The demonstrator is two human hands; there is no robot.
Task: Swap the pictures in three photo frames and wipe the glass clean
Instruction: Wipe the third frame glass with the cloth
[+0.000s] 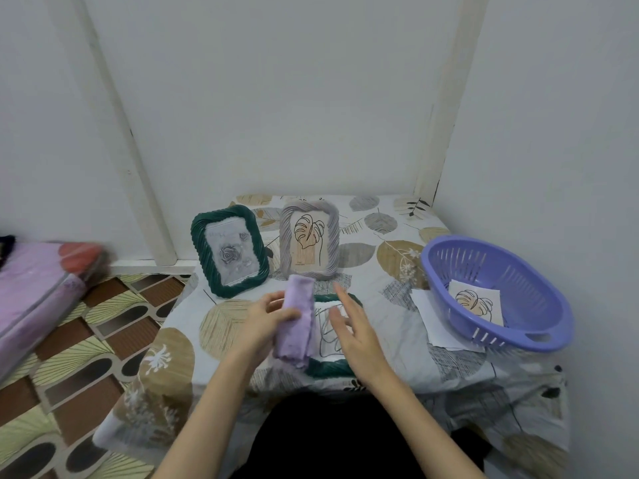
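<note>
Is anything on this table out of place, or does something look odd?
One thing: a white sheet lies half under the purple basket, pinned by it. A leaf print sits inside the basket. The green frame and grey frame stand upright; a third frame lies flat, as expected for wiping.

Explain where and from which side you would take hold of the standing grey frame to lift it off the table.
Grip the grey frame by its two long side rails near mid-height, coming from above and in front. It stands upright, leaning back, with its top and sides free, while the green frame stands close on one side. The thick twisted rails probably give the fingers purchase and keep them off the glass.
</note>
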